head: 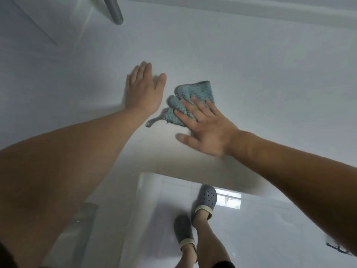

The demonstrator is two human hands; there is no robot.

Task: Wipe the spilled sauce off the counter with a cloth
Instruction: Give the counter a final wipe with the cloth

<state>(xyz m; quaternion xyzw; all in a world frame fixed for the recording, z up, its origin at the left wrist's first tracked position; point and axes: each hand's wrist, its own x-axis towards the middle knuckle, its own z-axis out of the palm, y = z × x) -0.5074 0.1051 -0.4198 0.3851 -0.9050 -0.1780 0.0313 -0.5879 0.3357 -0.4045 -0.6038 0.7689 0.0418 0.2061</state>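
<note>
— Teal cloth (pixel 193 97), bunched up, is lying on the white counter (pixel 270 84) a little way in from its front edge. Where is the sauce?

— I am not seeing any. The counter around the cloth is looking clean, though the picture is soft, so a thin smear could be hiding there.

— And the hands?

— The right hand (pixel 204 130) is pressing down on the near side of the cloth with straight, spread fingers; it is not gripping it. The left hand (pixel 144 91) is resting flat on the counter just beside the cloth, fingers straight, holding nothing.

— What might be going wrong from here?

— The cloth is crumpled, so only part of it is meeting the surface. A flat push could be sliding sauce along instead of lifting it, leaving streaks. Its hanging loop (pixel 152 121) is trailing loose toward the left hand and could drag residue behind it.

— Anything else?

— The left palm is bracing close by; a wide stroke could be running the cloth into it. A dark pipe (pixel 114 10) is hanging at the far end, well apart.
</note>
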